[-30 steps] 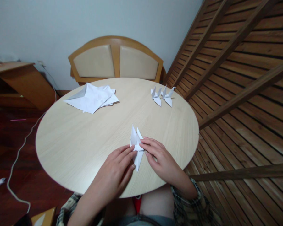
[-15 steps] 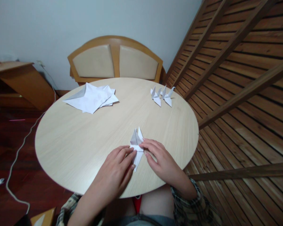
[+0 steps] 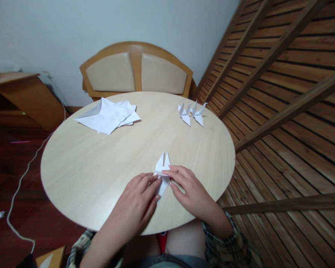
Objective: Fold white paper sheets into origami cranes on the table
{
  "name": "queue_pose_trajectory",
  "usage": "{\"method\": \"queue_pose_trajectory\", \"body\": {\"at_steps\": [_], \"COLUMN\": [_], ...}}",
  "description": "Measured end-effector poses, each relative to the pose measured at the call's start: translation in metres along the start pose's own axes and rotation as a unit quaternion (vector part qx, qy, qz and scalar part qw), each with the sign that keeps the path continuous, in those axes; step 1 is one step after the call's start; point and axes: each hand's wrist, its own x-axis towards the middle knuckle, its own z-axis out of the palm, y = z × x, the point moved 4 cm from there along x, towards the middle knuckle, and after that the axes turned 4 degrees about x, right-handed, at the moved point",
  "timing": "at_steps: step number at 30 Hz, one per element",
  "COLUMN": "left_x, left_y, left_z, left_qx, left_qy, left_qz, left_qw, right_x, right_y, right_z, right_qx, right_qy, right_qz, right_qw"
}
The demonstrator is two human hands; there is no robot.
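A folded white paper piece [image 3: 160, 164] lies on the near part of the round table, with two narrow points side by side at its far end and a longer tip toward me. My left hand [image 3: 137, 196] grips its left edge, the fingers bent against the paper and the thumb near the lower tip. On the other side, my right hand [image 3: 188, 189] presses fingertips onto the middle fold, its thumb at the right edge. Fingers cover parts of the folds.
Two white paper cranes [image 3: 197, 114] stand at the far right of the round table [image 3: 80, 175]. Several loose white sheets [image 3: 108, 116] are piled at the far left. Behind the table is a wooden headboard [image 3: 138, 67], and slatted wood [image 3: 281, 111] slopes along the right.
The paper's upper flap, raised and shaded before, now lies flatter, with its two far points closer together. My right fingertips have shifted slightly left across the fold. My left hand has barely moved.
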Motion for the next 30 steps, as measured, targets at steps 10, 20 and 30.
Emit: {"method": "queue_pose_trajectory", "body": {"at_steps": [10,20,30], "left_x": [-0.002,-0.006,-0.001], "left_y": [-0.004,-0.005,-0.003], "left_z": [-0.003,-0.009,0.002], "left_qx": [-0.037,0.000,0.035], "left_qy": [0.039,0.089,-0.004], "left_qz": [0.009,-0.005,0.001], "left_qw": [0.999,0.996,0.999], "right_x": [-0.001,-0.001,0.000], "right_y": [0.001,0.000,-0.002], "right_z": [0.002,0.003,0.002], "right_qx": [-0.006,-0.033,-0.032], "right_qy": [0.010,-0.006,0.006], "right_qz": [-0.033,-0.026,-0.027], "right_qw": [0.999,0.999,0.999]}}
